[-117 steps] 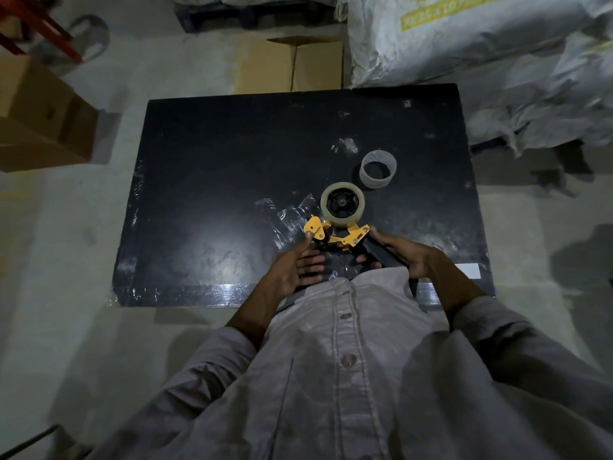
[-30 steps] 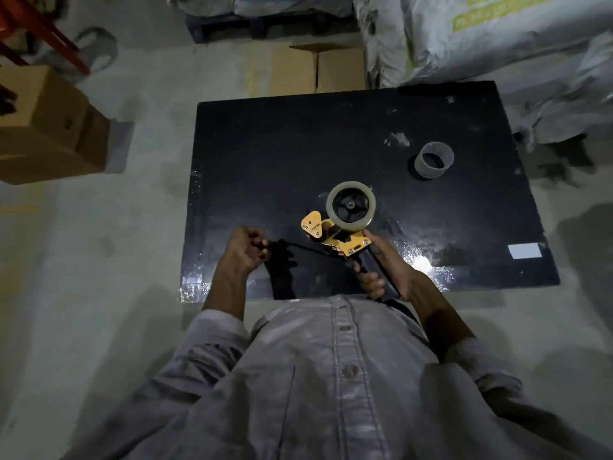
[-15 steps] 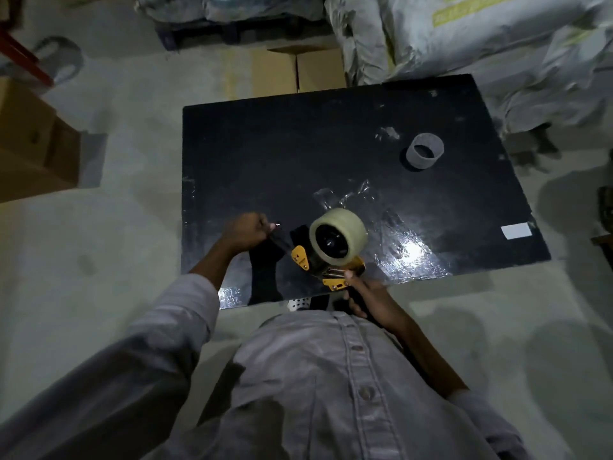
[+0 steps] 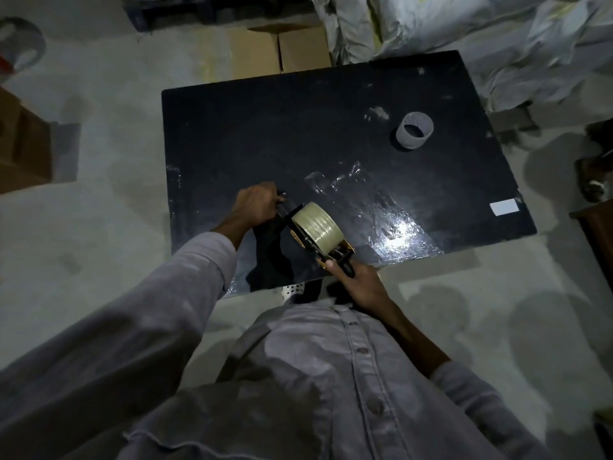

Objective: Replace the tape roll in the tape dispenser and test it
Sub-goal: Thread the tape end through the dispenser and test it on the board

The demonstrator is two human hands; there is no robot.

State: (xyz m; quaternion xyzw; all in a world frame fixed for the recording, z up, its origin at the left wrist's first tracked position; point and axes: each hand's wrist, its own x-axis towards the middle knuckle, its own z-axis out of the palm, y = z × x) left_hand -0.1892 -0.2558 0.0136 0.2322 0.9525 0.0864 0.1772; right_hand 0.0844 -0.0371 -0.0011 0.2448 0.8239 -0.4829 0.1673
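Observation:
A yellow and black tape dispenser carries a full clear tape roll and is tilted on its side above the near edge of the black table. My right hand is shut on its black handle. My left hand is closed on the pulled-out tape end just left of the roll. An empty grey tape core stands upright at the far right of the table.
Crumpled clear tape scraps lie on the table past the roll. A white label sits at the right edge. Cardboard boxes and large white sacks stand behind the table; another box is at the left.
The dispenser has turned from flat to tilted on its side and come nearer the table's front edge. My left hand has moved up beside the roll, holding the tape end.

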